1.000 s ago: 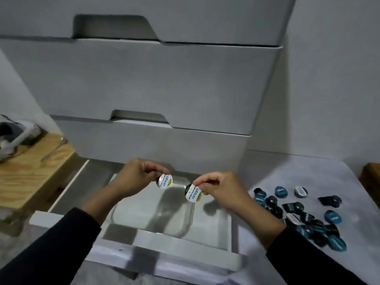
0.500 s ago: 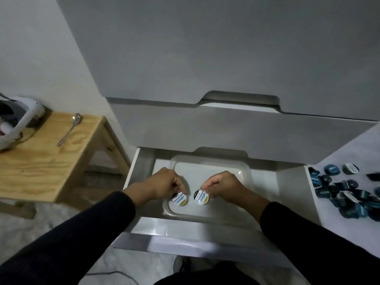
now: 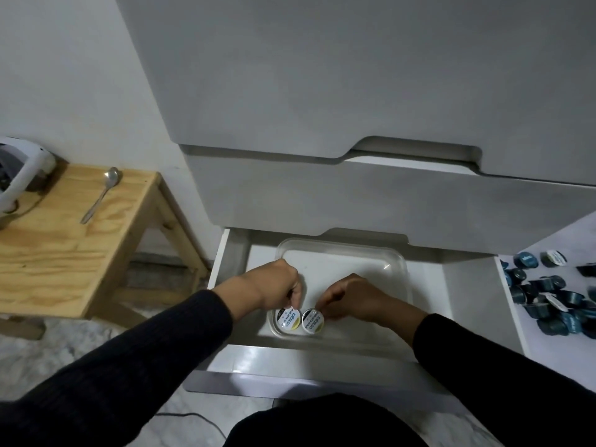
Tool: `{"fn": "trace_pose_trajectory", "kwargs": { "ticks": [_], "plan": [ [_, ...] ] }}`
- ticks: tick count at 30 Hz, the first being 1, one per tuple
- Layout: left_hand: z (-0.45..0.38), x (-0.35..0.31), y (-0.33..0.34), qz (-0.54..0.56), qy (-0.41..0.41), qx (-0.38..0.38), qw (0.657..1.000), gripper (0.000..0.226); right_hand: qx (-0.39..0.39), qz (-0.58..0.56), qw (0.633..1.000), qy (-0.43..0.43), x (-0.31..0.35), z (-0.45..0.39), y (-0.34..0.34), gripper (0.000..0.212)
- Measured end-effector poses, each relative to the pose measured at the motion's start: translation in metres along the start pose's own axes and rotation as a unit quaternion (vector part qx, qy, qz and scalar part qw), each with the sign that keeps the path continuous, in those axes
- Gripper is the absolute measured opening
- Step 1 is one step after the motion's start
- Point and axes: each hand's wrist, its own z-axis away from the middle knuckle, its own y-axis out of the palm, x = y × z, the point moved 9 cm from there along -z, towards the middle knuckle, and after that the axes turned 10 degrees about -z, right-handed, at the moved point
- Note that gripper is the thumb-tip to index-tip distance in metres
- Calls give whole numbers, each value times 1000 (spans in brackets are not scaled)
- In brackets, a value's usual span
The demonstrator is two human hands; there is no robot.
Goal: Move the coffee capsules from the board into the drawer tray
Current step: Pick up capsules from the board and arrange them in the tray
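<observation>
Setting down: both hands are lowering capsules into the tray's near-left corner, packing them side by side.
Left hand: fingers are pinching the left capsule.
Right hand: fingers are pinching the right capsule by its rim.
Tray: sitting in the open drawer.
Board: remaining capsules are waiting at far right.

A tall grey drawer cabinet stands against a plain white wall. To its left sits a pale wooden stool with a metal spoon and a white appliance on top. The floor is grey marbled tile, crossed by a dark cable. Light is dim and even.
</observation>
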Motion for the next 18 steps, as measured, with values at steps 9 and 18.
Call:
{"fn": "trace_pose_trajectory", "kwargs": {
  "ticks": [9,18],
  "plan": [
    [4,1,5,-24,-17,16,999,22,59,-24,998,3,1,3,13,18],
    [19,2,-1,-27,-63,-14,998,20,58,51,997,-17,6,13,15,20]
  ]
}}
